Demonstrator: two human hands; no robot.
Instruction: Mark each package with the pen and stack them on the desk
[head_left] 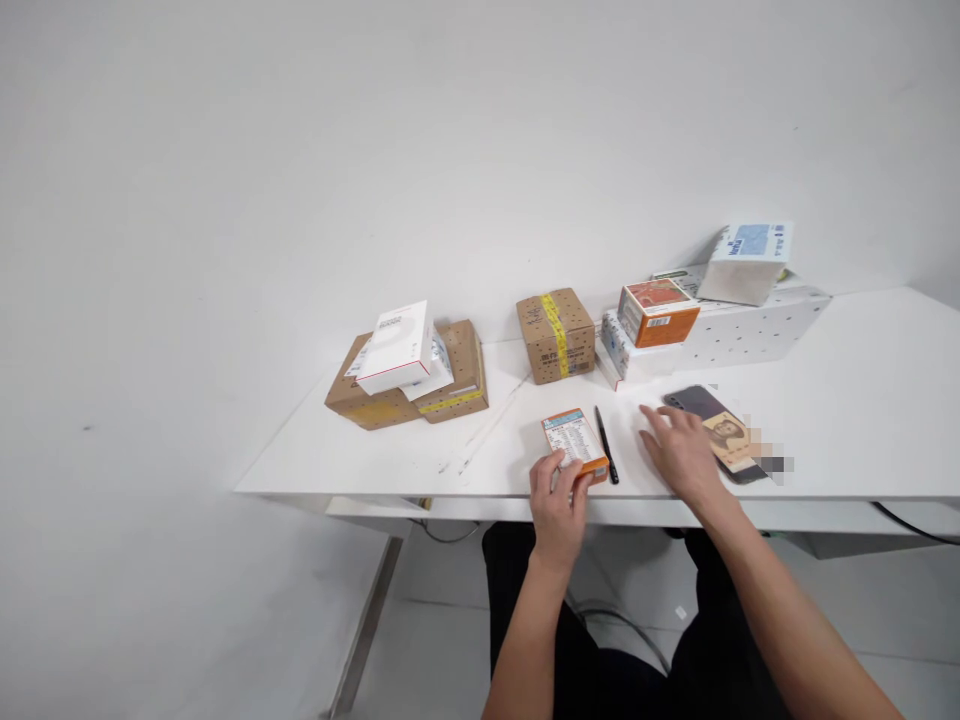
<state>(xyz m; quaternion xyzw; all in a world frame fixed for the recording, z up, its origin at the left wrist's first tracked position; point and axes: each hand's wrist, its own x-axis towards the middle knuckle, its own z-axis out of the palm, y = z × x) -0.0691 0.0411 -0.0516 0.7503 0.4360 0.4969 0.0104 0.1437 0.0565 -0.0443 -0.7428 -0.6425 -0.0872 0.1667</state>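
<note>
Under the head camera I am following, a small orange-and-white box [576,437] lies face up near the front edge of a white table, its printed panel showing. The left hand [559,500] has its fingertips on the box's near end; whether they clamp it or merely rest there, I cannot tell. The right hand [679,455] holds nothing, its fingers spread low over the tabletop beside a dark phone [690,400].

I judge the carton light, thin-walled and fairly stiff, smooth enough to slide and easily dented; I would take it by its two long sides, pressing gently.

Just right of it lies a black pen [606,445]. Behind, a yellow-taped brown carton [540,345] stands before the wall, while a red-and-orange box [660,312] sits on a white box [637,358]. The white table [300,460] meets a plain pale wall [450,150]; below, a cable [626,625] crosses light floor tiles [435,640].
</note>
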